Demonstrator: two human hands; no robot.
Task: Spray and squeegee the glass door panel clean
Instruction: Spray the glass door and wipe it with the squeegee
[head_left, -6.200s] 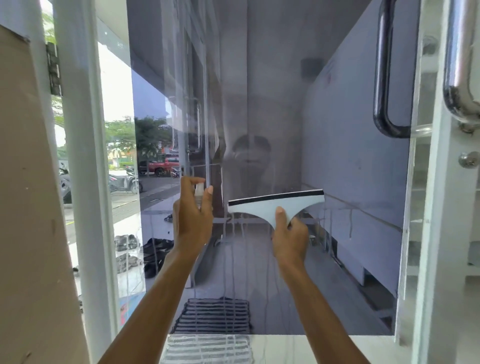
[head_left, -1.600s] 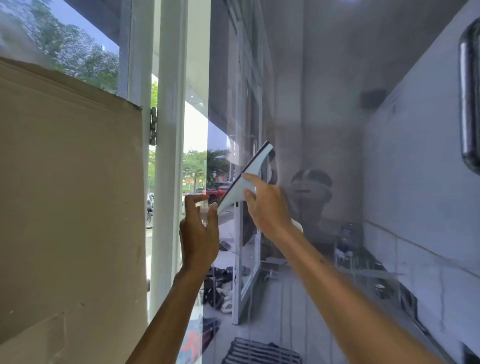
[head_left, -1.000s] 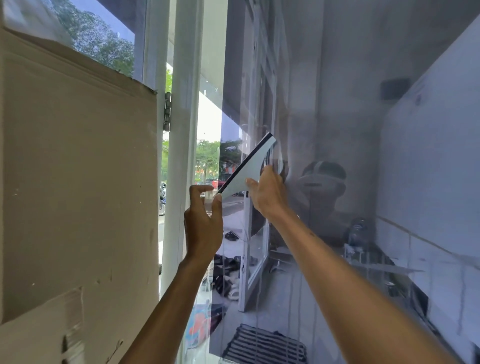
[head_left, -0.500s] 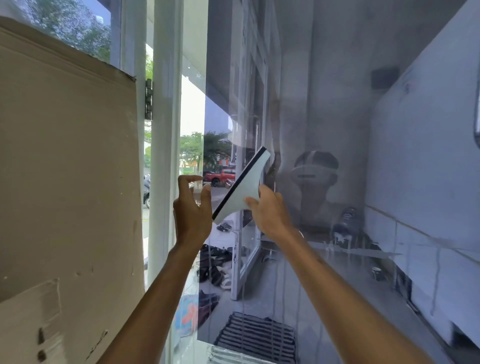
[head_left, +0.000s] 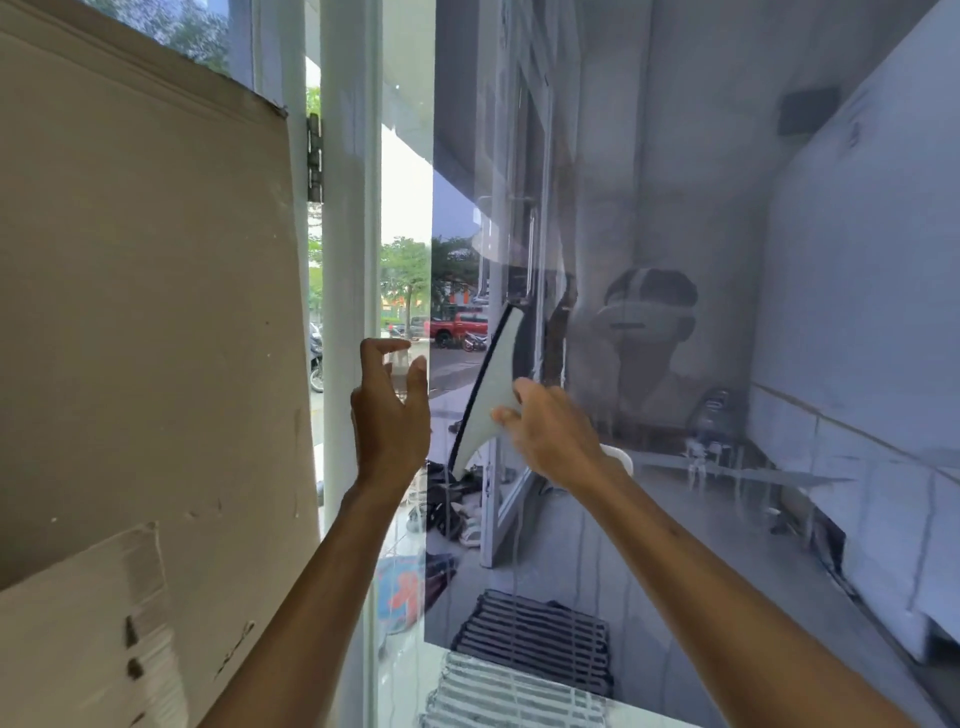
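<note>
The glass door panel (head_left: 701, 208) fills the middle and right, with water streaks running down its lower part. My right hand (head_left: 550, 436) grips a white squeegee (head_left: 491, 384) by its handle. Its black rubber edge stands almost upright against the glass, near the panel's left edge. My left hand (head_left: 389, 415) is raised just left of the squeegee, fingers curled round a small clear spray bottle (head_left: 399, 364). The hand hides most of the bottle.
The white door frame (head_left: 348, 260) stands directly left of my left hand, with a hinge (head_left: 314, 156) on it. A large cardboard sheet (head_left: 145, 312) covers the left side. A striped mat (head_left: 519, 691) lies on the floor below the glass.
The squeegee blade has turned from a slant to nearly upright and slid slightly down the glass. My left hand stays raised beside it with the bottle.
</note>
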